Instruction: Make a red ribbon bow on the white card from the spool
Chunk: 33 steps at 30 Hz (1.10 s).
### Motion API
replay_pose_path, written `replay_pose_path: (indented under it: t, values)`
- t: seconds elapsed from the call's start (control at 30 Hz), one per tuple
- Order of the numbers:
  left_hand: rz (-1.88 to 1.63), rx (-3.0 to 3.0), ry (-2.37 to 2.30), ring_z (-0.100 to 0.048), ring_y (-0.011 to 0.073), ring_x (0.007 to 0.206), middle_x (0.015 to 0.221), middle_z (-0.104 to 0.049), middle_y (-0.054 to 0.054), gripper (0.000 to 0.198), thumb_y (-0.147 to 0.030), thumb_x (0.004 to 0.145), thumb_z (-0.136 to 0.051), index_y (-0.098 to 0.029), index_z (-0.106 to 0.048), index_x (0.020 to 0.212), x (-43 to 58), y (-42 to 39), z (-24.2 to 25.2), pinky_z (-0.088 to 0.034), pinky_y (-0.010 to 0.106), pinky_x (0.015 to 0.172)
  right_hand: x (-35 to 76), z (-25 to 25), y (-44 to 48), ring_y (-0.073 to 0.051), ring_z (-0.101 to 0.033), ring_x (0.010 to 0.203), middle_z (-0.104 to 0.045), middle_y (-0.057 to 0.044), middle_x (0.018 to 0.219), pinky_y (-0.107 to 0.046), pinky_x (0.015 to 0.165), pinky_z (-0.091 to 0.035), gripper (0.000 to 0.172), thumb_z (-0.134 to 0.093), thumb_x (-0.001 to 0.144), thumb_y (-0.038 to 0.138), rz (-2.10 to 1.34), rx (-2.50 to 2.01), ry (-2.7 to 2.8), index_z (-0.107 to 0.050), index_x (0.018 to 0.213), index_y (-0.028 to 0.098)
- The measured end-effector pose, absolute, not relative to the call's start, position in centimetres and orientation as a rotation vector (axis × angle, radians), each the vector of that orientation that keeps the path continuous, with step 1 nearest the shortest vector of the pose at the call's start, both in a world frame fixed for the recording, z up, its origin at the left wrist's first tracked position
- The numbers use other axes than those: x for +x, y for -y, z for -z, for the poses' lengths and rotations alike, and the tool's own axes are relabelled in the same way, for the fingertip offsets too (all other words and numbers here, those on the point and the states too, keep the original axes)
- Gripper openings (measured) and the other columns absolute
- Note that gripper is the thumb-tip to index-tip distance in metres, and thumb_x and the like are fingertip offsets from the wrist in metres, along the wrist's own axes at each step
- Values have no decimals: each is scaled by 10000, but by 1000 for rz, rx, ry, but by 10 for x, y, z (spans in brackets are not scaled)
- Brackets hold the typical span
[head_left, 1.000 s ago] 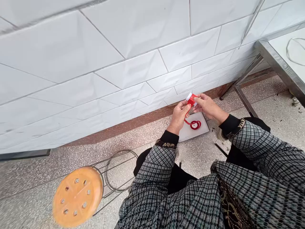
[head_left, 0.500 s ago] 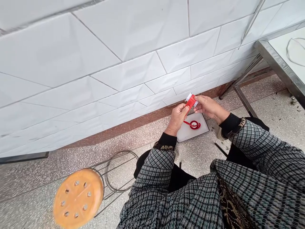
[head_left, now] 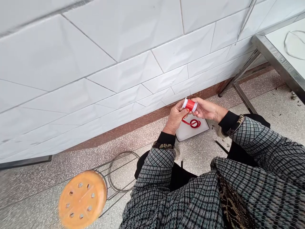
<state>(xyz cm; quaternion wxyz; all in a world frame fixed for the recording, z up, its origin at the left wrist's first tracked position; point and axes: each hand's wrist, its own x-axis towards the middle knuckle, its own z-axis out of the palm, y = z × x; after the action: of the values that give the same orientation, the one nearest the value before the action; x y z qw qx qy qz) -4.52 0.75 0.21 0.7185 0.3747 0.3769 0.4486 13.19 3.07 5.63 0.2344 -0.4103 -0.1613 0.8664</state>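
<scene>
Between my two hands is a white spool (head_left: 190, 105) wound with red ribbon. My left hand (head_left: 175, 117) is closed on its left end, thumb pressed on the ribbon. The fingers of my right hand (head_left: 207, 109) grip the spool's right end. From below my left thumb a loose red ribbon (head_left: 194, 123) hangs down and curls into loops over a pale flat board (head_left: 189, 134) on the floor. The hands partly cover the spool's ends and the board's upper edge.
A stool with a round orange seat (head_left: 82, 199) and wire legs lies on its side at lower left. At right stands a metal-framed table (head_left: 276, 54) with a wire loop on top. White wall tiles (head_left: 133, 71) rise ahead; small debris dots the speckled floor.
The spool has turned from a steep tilt to nearly level between my hands, and more of its red winding shows. My view has shifted slightly.
</scene>
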Motion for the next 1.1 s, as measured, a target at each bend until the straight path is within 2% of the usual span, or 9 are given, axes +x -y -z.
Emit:
replay_pose_path:
  t: [0.1,0.23,0.3,0.37,0.47,0.6,0.77,0.9,1.1]
  values:
    - [-1025,808,-832,-473,46,475,627,-632,-33,599,-488,645,-982,-145,-724,1063,-42,-6,-1,-325,197,478,132,-57,-30,-77,-548,411,-695,-61,647,-117,424,-503,383,-383,1141,359,-2404,-1126,436,-631,941,147]
    - [-1091,747,-871,-408,33,444,589,-588,-48,549,-527,650,-969,-142,-711,942,-39,-6,-2,-309,201,462,131,-56,-27,-133,-690,561,-736,-76,792,-184,475,-586,328,-528,1111,455,-2205,-1186,650,-623,973,174]
    - [-1111,725,-889,-373,25,432,569,-548,-67,544,-526,634,-977,-145,-698,903,-38,-7,-4,-295,202,457,130,-55,-25,-149,-729,648,-741,-61,888,-204,499,-606,211,-637,1066,387,-2010,-1224,801,-613,999,188]
    - [-1116,719,-909,-352,22,425,548,-511,-81,546,-531,621,-982,-148,-688,878,-37,-8,-5,-283,204,455,128,-54,-23,-138,-722,663,-715,-26,886,-205,509,-606,117,-689,1021,264,-1868,-1281,904,-596,1011,192]
    - [-1141,718,-954,-338,24,422,524,-476,-92,570,-566,603,-979,-152,-677,853,-35,-8,-5,-278,207,452,122,-53,-20,-123,-688,628,-661,33,803,-203,522,-598,184,-712,944,129,-1759,-1354,971,-566,1028,203]
    - [-1151,724,-1001,-340,30,428,521,-467,-96,599,-615,594,-964,-161,-667,849,-31,-9,-4,-293,217,455,117,-52,-17,-126,-692,630,-664,51,822,-222,551,-606,254,-738,885,104,-1656,-1381,1050,-565,1031,219]
    - [-1139,725,-1021,-367,38,443,549,-501,-82,624,-654,598,-943,-166,-666,872,-29,-8,0,-302,229,459,116,-47,-17,-111,-689,597,-658,60,782,-204,566,-592,232,-753,903,118,-1682,-1350,962,-565,981,231]
    - [-1100,721,-1009,-394,36,466,639,-585,-57,591,-607,633,-942,-168,-680,930,-28,-7,1,-324,232,472,116,-47,-22,-100,-645,537,-633,54,693,-193,538,-582,202,-727,965,150,-1743,-1357,787,-539,936,218]
    - [-1011,803,-1058,-366,36,468,585,-514,-57,493,-579,691,-910,-156,-675,782,-31,-3,-3,-306,229,480,122,-55,-30,-104,-617,531,-625,29,644,-195,514,-577,168,-594,1045,111,-1659,-1470,760,-555,903,191]
